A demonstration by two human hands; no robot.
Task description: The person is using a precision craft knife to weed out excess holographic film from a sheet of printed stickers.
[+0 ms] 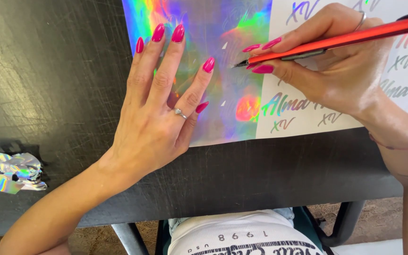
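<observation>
A: Left hand (159,118)?

B: Flat, palm down, fingers spread, pressing on the holographic sheet (199,71). Grip apart, holding nothing, just pinning the sheet near its left edge.

A: Right hand (341,66)?

B: Grip clamped on a red craft knife (336,41), held like a pen between thumb and first fingers. Its dark metal tip touches the sheet's shiny part, just right of the left hand's index fingertip.

A: Where's the sheet?

B: Lying flat on the black tabletop (48,85), upper middle of view, running out of frame at the top and right. Left part is full rainbow foil; the right part shows white backing (303,118) with foil lettering left on it. The right hand rests on that white part.

A: Anything else?

B: Crumpled foil scrap (10,172) on the tabletop at the far left, well apart from both hands. Ring on the left hand, thin red cord on the right wrist. Tabletop is scratched.
</observation>
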